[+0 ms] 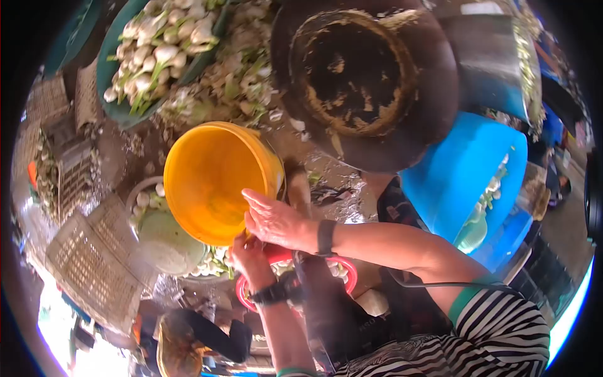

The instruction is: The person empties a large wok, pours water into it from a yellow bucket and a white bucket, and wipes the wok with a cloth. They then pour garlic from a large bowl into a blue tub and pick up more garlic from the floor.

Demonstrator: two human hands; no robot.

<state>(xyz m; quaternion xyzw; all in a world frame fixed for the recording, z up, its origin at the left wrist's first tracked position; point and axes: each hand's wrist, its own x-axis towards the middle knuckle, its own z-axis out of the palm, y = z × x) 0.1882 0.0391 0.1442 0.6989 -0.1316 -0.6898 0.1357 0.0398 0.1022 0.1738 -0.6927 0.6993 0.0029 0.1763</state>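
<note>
In the middle, yellow bucket (210, 182) tipped on a slant, mouth toward the camera, just above both hands. Right hand (276, 220) free of any hold, fingers extended before the bucket's right rim. Left hand (250, 256) with bent fingers by the lower rim; cannot tell from this angle whether clasped on anything.

Crowded on all sides. Beyond the bucket, to the upper left, green tub (108, 85) piled with white bulbs (166, 53) on green stalks, and next to it a loose heap of peelings (232, 81). At the top, large dark round vessel (436, 94), crusted inside, partly in front of a metal pot (483, 63). To the right, tilted blue tub (452, 163) with more bulbs inside. To the left, woven baskets (97, 264), a slatted crate (72, 182) and a grey-green round lid (169, 242), with bulbs showing around its edge. Under the forearms, red basin (353, 283) of bulbs, largely blocked from sight. Over the right upper arm, a thin dark cable (440, 284).

On the dark garment (377, 320) below, faint lettering, too blurred to read.
</note>
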